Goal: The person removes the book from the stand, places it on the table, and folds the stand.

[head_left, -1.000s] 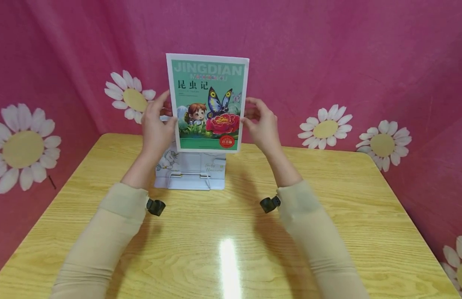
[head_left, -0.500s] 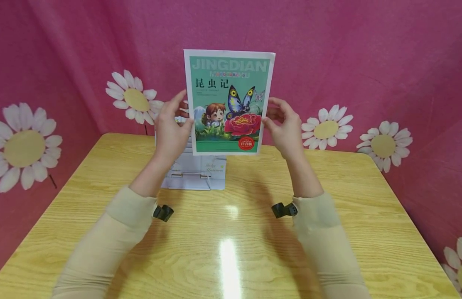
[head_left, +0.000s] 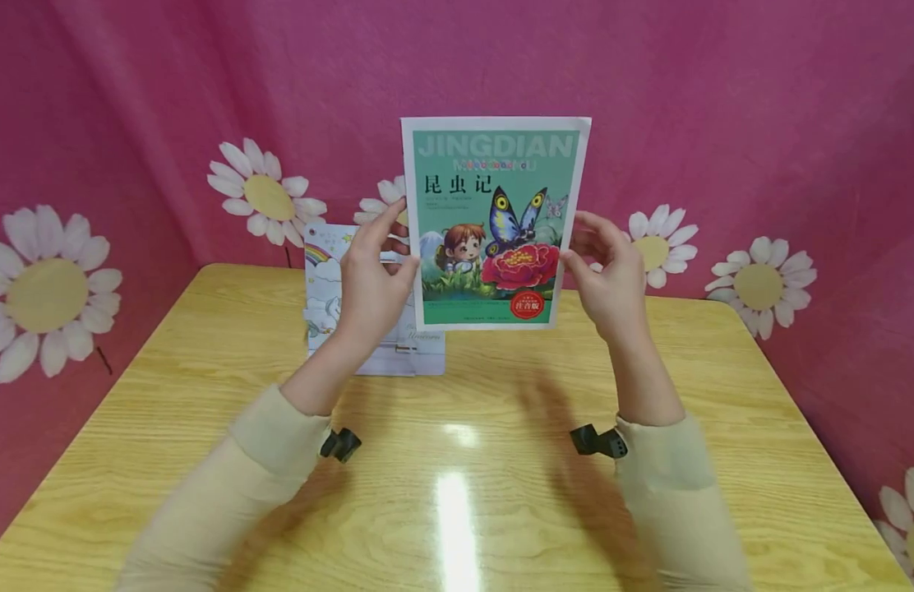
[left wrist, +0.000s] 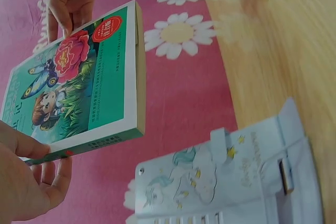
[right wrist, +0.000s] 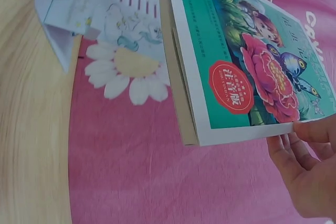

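Note:
A green-covered book with a white border, a butterfly and a red flower is held upright in the air, its cover towards the head camera. My left hand pinches its left edge, thumb on the cover and fingers behind. At the opposite edge my right hand grips it the same way. Behind and left of the book, a white book stand with unicorn and rainbow drawings stands on the table, partly hidden by the left hand and the book. In the left wrist view the book's spine faces the left hand.
The light wooden table carries a bright glare streak near its front. A pink curtain with white daisies hangs round the table's back and sides. Each sleeve has a small black wrist camera at its cuff.
Both hands have carried the book to the right, away from the front of the stand, and lately a little lower and nearer. More of the stand's upper left now shows.

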### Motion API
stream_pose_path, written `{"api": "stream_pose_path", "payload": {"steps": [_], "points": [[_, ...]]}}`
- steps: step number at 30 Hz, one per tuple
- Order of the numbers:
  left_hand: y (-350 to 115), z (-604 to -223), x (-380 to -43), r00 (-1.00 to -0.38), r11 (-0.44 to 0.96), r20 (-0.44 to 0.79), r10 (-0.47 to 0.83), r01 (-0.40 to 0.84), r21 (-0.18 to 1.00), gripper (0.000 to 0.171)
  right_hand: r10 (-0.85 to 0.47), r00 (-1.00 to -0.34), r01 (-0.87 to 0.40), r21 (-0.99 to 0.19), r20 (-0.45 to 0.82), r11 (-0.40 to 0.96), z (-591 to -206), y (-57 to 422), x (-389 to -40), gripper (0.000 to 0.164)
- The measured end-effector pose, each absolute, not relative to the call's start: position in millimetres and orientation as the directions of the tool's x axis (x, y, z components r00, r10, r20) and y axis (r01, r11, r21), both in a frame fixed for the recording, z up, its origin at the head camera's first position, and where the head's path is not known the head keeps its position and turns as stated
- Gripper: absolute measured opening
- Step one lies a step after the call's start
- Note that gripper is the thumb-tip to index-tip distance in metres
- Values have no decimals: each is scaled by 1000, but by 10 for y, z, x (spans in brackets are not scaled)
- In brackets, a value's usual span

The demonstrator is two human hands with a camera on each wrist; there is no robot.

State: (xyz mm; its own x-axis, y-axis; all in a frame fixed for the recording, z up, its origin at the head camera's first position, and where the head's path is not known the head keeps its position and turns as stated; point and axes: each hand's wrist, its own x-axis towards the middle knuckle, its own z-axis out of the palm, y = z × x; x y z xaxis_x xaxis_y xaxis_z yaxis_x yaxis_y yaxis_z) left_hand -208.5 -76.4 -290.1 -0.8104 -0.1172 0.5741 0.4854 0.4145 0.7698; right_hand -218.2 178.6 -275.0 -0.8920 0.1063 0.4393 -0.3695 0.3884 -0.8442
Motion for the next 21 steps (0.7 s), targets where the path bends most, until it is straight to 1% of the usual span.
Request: {"api": "stream_pose_path", "payload": {"steps": [6,11,17,21], "points": [[-602,-2981,-1959,-817,356,572,-66,516,779,61,122,-902,-343,-858,415,382,-2824,1995,-2055,39],[-468,-3084,-1873,-823,334,566,-31,526,782,61,112,-915,-303,-843,388,444,-2877,2182,-1922,41],[-302,-3258,-1822,-864,289,503,11,484,826,64,49,-935,-271,-794,352,545,-2956,2416,-1835,43],[-186,-3397,-1820,-895,238,445,21,437,867,66,17,-960,-218,-784,279,582,-3019,2577,-1825,47]]}}
